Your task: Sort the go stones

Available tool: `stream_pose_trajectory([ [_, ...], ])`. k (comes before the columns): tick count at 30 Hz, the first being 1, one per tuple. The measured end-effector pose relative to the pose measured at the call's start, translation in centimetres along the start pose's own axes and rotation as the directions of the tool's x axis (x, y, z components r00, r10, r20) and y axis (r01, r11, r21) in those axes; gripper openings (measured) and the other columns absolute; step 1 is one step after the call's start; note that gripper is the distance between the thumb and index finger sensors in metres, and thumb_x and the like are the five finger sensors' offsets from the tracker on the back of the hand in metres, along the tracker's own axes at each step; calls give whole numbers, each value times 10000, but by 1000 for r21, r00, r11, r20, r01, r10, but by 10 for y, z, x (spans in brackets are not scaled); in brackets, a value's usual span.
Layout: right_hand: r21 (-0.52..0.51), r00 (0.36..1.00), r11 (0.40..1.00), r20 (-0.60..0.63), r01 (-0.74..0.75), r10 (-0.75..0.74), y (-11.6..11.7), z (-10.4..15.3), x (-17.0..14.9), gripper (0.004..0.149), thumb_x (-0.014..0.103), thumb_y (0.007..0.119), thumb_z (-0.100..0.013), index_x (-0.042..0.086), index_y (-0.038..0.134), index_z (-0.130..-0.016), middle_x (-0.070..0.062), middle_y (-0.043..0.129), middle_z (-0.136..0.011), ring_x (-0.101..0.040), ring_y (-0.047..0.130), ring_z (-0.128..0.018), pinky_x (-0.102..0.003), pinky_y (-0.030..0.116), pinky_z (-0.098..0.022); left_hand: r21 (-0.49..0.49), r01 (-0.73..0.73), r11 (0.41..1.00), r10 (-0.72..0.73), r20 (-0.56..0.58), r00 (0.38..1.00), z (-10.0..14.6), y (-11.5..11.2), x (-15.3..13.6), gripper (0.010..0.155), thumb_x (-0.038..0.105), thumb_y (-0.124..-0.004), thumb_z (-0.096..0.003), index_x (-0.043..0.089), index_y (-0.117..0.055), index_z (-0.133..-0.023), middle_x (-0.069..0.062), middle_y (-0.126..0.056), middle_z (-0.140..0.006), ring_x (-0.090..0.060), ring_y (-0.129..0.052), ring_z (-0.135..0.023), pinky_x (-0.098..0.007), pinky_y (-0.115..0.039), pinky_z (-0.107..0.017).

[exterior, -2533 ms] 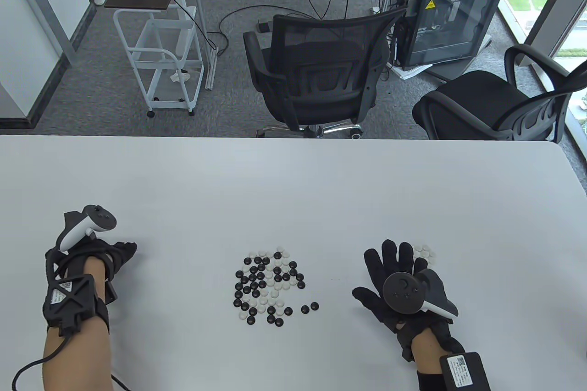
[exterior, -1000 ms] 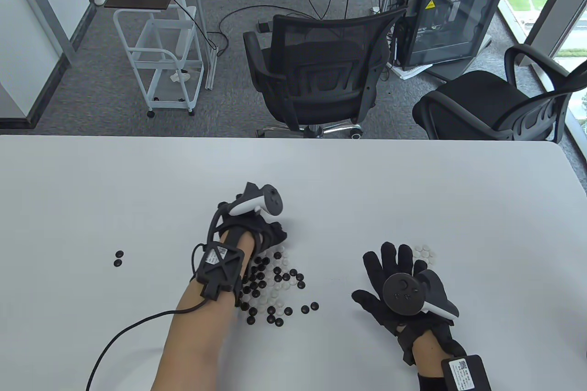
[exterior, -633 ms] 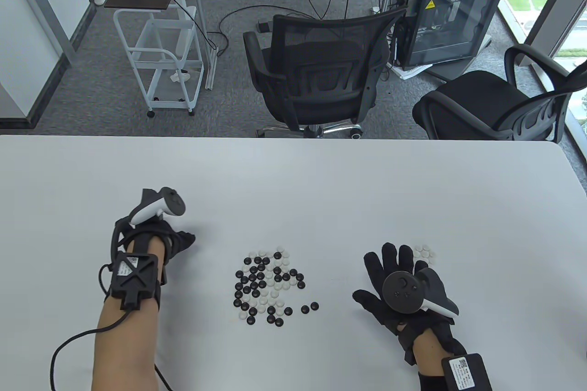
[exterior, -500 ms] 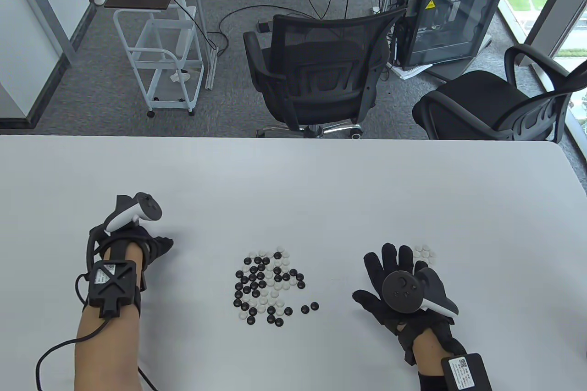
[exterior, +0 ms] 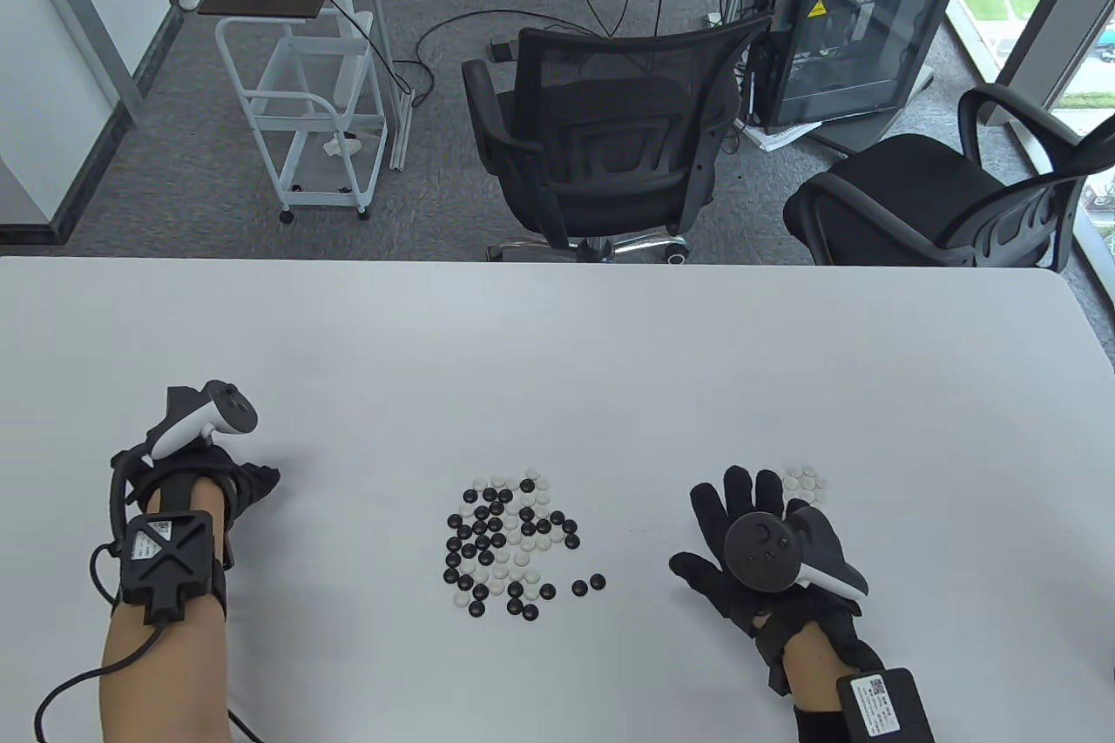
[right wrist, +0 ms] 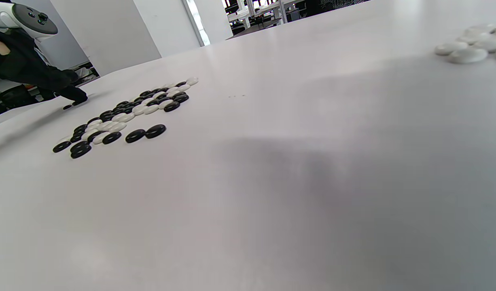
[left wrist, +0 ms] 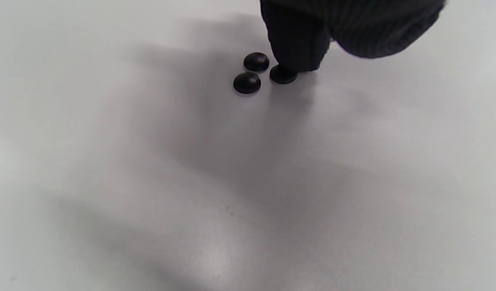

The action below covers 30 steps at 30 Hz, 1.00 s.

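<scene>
A mixed pile of black and white Go stones (exterior: 508,543) lies mid-table, also low in the right wrist view (right wrist: 122,117). A small group of white stones (exterior: 806,480) sits just past my right hand (exterior: 742,508), which rests flat, palm down, fingers spread, holding nothing. My left hand (exterior: 261,480) is far left with its fingers bunched downward. In the left wrist view its fingertips (left wrist: 296,44) pinch down on a black stone (left wrist: 283,75) that touches the table beside two other black stones (left wrist: 251,72). The table view hides these stones under the hand.
The white table (exterior: 557,360) reaches its far edge near mid-frame. Beyond it stand two black office chairs (exterior: 610,142), a white cart (exterior: 305,107) and a computer case (exterior: 858,37). A cable (exterior: 61,682) trails from my left wrist.
My left hand reached into the pile, then swung back left with a stone and came down by the two black stones. The right hand stayed still.
</scene>
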State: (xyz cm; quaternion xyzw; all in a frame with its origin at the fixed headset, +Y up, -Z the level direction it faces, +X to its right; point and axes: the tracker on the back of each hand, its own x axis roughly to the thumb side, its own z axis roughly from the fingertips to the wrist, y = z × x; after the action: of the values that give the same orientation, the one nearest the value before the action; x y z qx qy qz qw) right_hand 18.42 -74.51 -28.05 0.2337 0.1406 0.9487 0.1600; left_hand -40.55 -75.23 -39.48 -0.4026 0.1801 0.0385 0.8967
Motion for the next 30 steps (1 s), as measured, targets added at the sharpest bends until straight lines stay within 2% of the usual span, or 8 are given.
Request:
stream_pose_trajectory([
  [3,-6,1000,1000,0,7,-7,-1,1,0,866,480,530,-607,-127,225,-1145,-530,20,-1038,-751,-43,-831,-915,100,-486,-3,-19,1000,19,-5,1000,3,1,-1,660,556,-545,-519,349,-595,-1144,-166,92,-1149,-506,169,-967,-809,44,-527],
  [7,-8,1000,1000,1,6,-6,-2,1,0,866,480,530,-607,-127,225,-1145,-529,21,-1038,-752,-42,-830,-915,100,-486,32,-9,999,7,44,999,15,11,12,656,554,-547,-526,343,-590,-1145,-170,94,-1151,-507,175,-965,-809,45,-529],
  [9,-9,1000,1000,2,8,-8,-2,1,0,865,479,530,-607,-127,225,-1145,-528,20,-1040,-752,-43,-830,-915,99,-487,38,-17,999,12,141,990,24,16,26,651,557,-554,-531,331,-632,-1137,-179,63,-1167,-514,161,-969,-812,36,-528],
  [11,-9,1000,1000,3,8,-8,-1,1,0,866,480,530,-607,-127,227,-1145,-531,21,-1038,-750,-43,-832,-915,99,-487,13,-41,999,35,286,958,33,18,45,639,560,-569,-538,326,-702,-1117,-191,-3,-1190,-525,107,-985,-816,6,-533],
  [13,-6,1000,1000,3,5,-5,-1,0,0,867,480,531,-606,-127,226,-1145,-530,22,-1038,-751,-42,-831,-915,100,-486,10,-4,1000,1,359,933,42,17,65,624,556,-586,-539,323,-772,-1087,-201,-71,-1207,-540,56,-1000,-823,-33,-544],
  [17,-4,1000,1000,3,7,-7,0,0,0,868,480,531,-606,-128,227,-1145,-530,22,-1039,-751,-43,-830,-916,99,-486,46,122,991,-129,481,867,60,6,114,612,559,-591,-533,341,-803,-1064,-204,-121,-1215,-546,9,-1012,-832,-81,-562],
  [23,-3,1000,1000,4,7,-7,0,0,0,864,478,530,-608,-127,229,-1146,-529,23,-1040,-750,-41,-832,-916,100,-486,92,256,962,-261,579,773,73,-19,178,611,554,-581,-534,351,-755,-1083,-204,-89,-1202,-543,27,-1002,-829,-73,-557],
  [30,-7,1000,1000,5,12,-12,0,0,0,866,479,532,-607,-128,231,-1146,-529,23,-1040,-751,-41,-831,-916,100,-487,83,307,948,-294,596,747,62,-42,211,612,525,-561,-537,368,-636,-1124,-218,-19,-1171,-537,72,-978,-826,-52,-549],
])
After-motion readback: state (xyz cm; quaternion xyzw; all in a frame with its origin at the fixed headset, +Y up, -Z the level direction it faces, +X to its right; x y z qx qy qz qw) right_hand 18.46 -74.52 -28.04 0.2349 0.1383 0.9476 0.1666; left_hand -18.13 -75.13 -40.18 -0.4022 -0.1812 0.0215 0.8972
